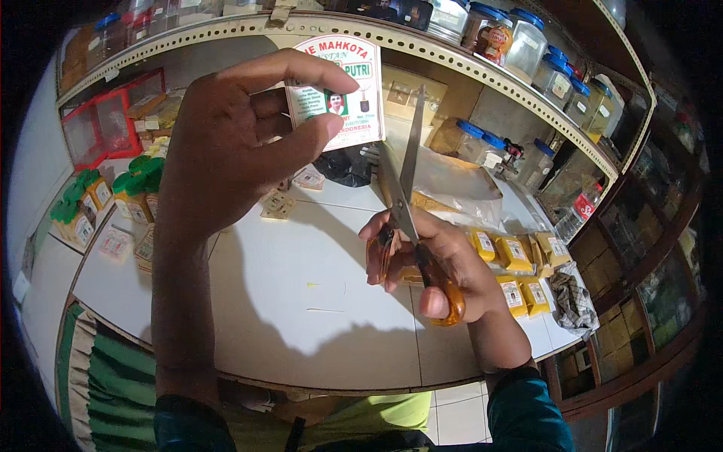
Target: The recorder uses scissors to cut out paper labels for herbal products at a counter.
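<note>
My left hand (220, 130) is raised above the table and grips a printed paper label (370, 107) with a rounded top. Its thumb and index finger lie across the label's front. In my right hand (460, 260) is a pair of scissors (402, 204) with amber-brown handles. The blades point upward and stand apart, just right of the label, with no paper seen between them. Below the hands, a thin paper strip (325, 309) and a tiny yellowish scrap (312, 285) lie on the white tabletop (271, 282).
Green-lidded jars (135, 189) and small label stacks (278, 204) sit at left. Yellow packets (513, 252), a plastic bag (460, 183) and a checked cloth (570, 299) lie at right. A perforated metal shelf (440, 48) with blue-lidded jars (524, 42) runs above the table.
</note>
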Motion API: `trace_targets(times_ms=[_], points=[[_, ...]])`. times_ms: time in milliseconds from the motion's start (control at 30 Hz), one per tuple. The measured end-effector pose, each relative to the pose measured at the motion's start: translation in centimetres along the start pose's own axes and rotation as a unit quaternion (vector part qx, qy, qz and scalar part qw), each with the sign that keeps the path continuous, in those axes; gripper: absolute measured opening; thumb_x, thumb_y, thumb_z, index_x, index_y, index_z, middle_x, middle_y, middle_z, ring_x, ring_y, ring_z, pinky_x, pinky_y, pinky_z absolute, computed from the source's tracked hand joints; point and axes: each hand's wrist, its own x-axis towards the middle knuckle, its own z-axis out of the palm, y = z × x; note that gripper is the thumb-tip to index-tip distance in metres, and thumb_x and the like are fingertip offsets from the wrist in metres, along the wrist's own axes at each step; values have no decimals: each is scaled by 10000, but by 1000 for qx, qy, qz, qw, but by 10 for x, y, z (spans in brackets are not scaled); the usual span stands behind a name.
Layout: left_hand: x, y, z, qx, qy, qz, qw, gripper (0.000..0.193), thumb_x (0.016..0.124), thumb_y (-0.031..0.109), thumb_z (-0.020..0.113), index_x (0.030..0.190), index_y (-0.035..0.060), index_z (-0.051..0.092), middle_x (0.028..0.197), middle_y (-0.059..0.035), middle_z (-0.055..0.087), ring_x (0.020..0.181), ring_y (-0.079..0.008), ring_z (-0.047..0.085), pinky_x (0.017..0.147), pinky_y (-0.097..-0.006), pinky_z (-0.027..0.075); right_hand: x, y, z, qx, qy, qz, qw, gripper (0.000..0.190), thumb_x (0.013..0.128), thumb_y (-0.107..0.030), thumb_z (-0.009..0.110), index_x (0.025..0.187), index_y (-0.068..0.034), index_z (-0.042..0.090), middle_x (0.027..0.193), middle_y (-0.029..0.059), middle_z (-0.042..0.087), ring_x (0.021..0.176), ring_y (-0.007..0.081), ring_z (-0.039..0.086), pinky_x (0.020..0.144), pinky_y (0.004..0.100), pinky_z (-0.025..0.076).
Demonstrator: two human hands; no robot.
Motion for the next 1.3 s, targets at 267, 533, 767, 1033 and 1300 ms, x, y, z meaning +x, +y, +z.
trace_targets(times_ms=[267, 533, 767, 1033, 1300], points=[[3, 0, -6, 49, 39, 13, 998, 265, 827, -35, 634, 1091, -28, 617, 1011, -122, 658, 916, -136, 643, 808, -249, 532, -6, -23, -71, -173, -307, -52, 935, 711, 707, -333, 824, 1237, 6, 492, 941, 92, 597, 812, 179, 602, 680, 284, 488], [1, -7, 1, 25, -55, 7, 998, 246, 815, -32, 645, 1060, -12, 633, 1002, -131, 663, 905, -149, 652, 830, -275, 538, -22, -33, -81, -417, -144, -57, 896, 710, 617, -333, 872, 1138, 43, 570, 819, 118, 623, 737, 219, 618, 686, 321, 497], [-3, -6, 9, 82, -122, 47, 988, 178, 760, -37, 686, 928, 20, 691, 929, -93, 695, 869, -150, 662, 798, -299, 532, -35, -43, -68, -485, -68, -33, 871, 667, 599, -347, 840, 1069, 64, 604, 860, 177, 651, 758, 285, 648, 703, 347, 517], [-3, -8, 21, 193, -168, 90, 963, 151, 714, 27, 732, 859, 69, 736, 815, -71, 724, 724, -151, 679, 707, -283, 528, -40, -43, -59, -514, -75, -13, 855, 619, 599, -314, 805, 1053, 58, 609, 913, 209, 660, 850, 371, 653, 748, 388, 516], [-4, -11, 23, 179, -206, 109, 956, 135, 726, 77, 740, 860, 66, 741, 813, -83, 725, 729, -164, 692, 695, -304, 524, -36, -36, -53, -526, -87, -51, 844, 551, 609, -282, 770, 1026, 42, 614, 914, 210, 645, 842, 380, 643, 757, 408, 509]])
